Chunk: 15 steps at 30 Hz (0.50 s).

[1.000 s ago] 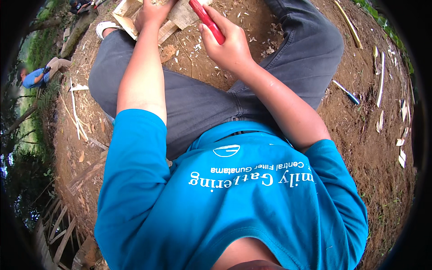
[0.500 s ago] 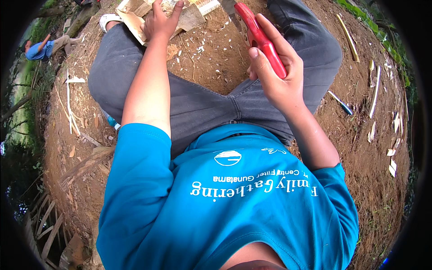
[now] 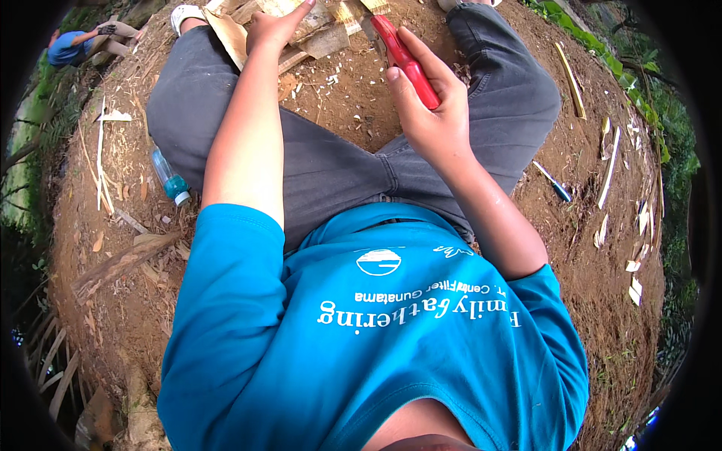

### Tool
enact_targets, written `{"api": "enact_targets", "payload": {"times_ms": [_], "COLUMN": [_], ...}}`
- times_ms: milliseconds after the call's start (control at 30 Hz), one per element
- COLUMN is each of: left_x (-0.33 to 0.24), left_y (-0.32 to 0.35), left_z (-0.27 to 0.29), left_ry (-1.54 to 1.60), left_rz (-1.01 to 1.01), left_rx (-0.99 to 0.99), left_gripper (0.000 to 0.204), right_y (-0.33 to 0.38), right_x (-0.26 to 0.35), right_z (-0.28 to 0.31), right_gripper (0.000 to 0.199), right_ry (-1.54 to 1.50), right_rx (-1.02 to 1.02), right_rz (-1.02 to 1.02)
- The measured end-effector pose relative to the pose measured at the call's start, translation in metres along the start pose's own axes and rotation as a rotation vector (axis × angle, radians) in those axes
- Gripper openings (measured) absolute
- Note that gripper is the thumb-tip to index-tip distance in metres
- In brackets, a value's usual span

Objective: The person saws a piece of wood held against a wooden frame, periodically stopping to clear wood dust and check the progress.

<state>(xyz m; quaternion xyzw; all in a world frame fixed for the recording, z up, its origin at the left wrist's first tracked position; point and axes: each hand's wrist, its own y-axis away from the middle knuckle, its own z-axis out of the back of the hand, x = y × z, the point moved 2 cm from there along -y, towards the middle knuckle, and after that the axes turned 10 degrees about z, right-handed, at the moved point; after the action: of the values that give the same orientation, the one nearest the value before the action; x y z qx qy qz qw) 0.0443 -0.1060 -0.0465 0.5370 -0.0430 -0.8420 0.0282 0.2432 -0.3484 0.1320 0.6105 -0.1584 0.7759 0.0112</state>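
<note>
I sit cross-legged on bare soil in grey trousers and a blue shirt. My right hand (image 3: 430,113) grips the red handle of a cutting tool (image 3: 406,62), whose dark blade points toward a pile of split wood pieces (image 3: 316,30) between my feet. My left hand (image 3: 274,28) presses flat on those pale wood pieces, fingers spread. Small wood chips (image 3: 338,79) litter the dirt in front of my legs.
A plastic bottle with a blue-green cap (image 3: 170,178) lies by my left thigh. A thin blue-handled tool (image 3: 553,183) lies on the dirt at right, with bamboo strips (image 3: 609,177) beyond. Another person in blue (image 3: 69,43) crouches at far upper left. Green plants edge the mound.
My right hand lifted the red-handled tool away from the wood, then brought it back toward the pile. My left hand stayed on the wood pieces.
</note>
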Motion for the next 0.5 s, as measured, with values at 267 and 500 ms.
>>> {"api": "enact_targets", "payload": {"times_ms": [267,500], "left_x": [0.026,0.024], "left_y": [-0.059,-0.095], "left_z": [0.009,-0.015], "left_ry": [0.012,0.425], "left_rz": [0.402,0.517], "left_rx": [0.393,0.292], "left_gripper": [0.106,0.093], "right_y": [0.015,0.015], "right_x": [-0.021,-0.026], "right_z": [0.014,0.004], "right_gripper": [0.056,0.058], "right_ry": [0.068,0.1], "right_rx": [0.031,0.072], "right_rz": [-0.03,0.036]}}
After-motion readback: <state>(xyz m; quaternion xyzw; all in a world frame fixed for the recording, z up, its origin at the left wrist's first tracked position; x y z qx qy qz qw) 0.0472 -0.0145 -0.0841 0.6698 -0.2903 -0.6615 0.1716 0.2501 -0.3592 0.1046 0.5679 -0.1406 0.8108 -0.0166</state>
